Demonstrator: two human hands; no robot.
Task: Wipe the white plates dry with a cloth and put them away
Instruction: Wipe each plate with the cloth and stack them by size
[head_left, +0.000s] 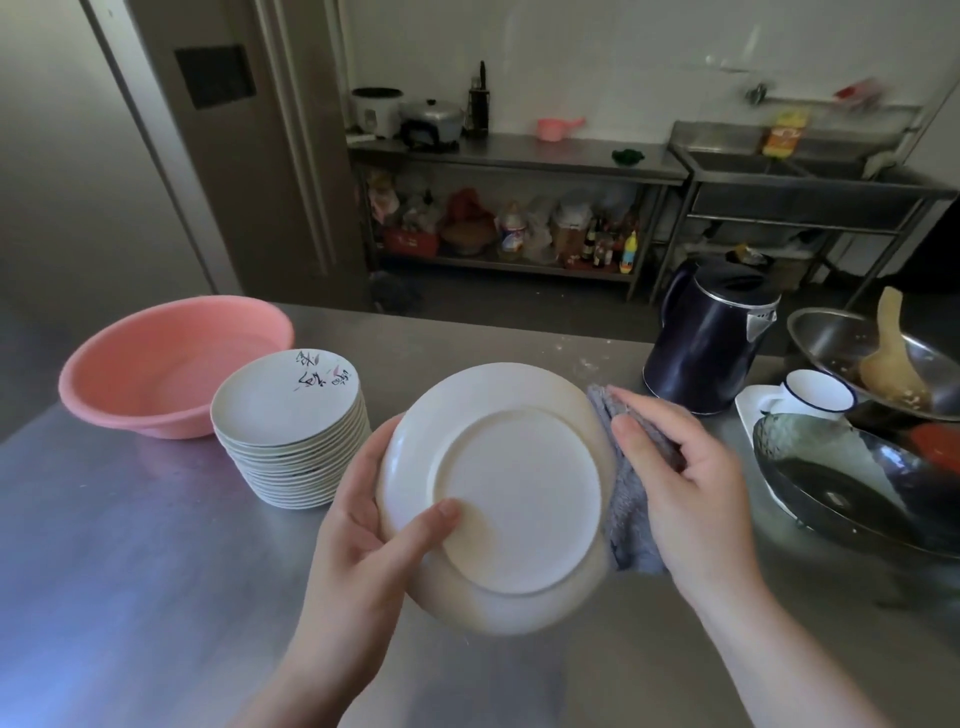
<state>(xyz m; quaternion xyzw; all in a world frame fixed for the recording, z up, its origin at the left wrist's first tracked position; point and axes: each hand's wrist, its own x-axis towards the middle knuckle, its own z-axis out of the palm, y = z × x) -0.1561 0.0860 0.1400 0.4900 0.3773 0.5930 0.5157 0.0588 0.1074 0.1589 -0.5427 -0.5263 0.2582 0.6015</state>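
We are gripping the plate (514, 499) underside-up by its left rim in our left hand (374, 525), while our right hand (691, 467), clutching the cloth (631, 514), is lying just beside its right rim.

white wall (597, 57) | steel shelf table (514, 156) | steel sink unit (810, 192) | dim light

A working kitchen, probably commercial. Steel surface (156, 545) in the foreground; steel sink unit (810, 171) at upper right; steel shelf rack (514, 156) at upper centre carrying a rice cooker (375, 110) and lidded pot (434, 118), with blurred bottles and packets (561, 234) below. Kettle (711, 338) and wok (857, 338) at right.
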